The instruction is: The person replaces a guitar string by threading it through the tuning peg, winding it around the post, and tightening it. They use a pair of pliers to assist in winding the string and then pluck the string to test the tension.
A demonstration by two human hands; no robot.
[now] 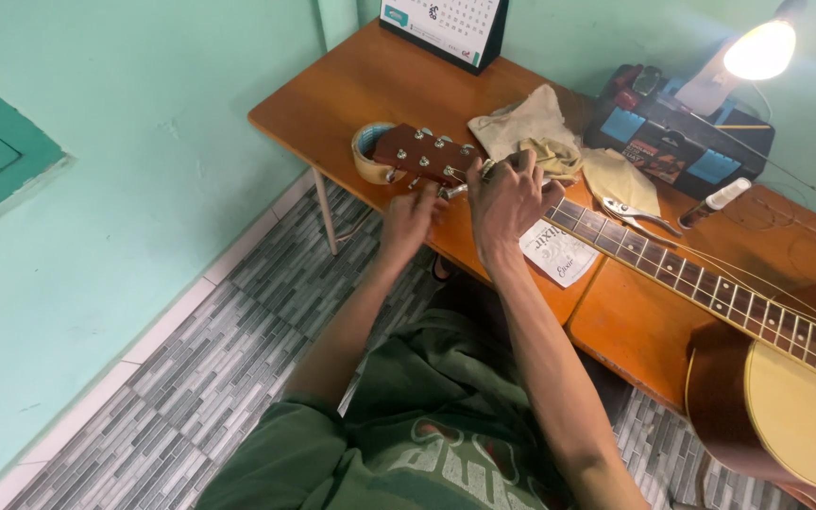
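Mint-green walls enclosed a wooden desk on which an acoustic guitar was laid. Its headstock was propped on a roll of tape, just beyond the fingers. The left hand was held beneath the tuning pegs, fingers curled, seemingly pinching one. The right hand was pressed over the nut, fingers bent on the strings. Steady string tension would likely be best kept while the peg was turned slowly.

Bare table lies open behind the headstock; cloth, pliers and toolbox crowd the right
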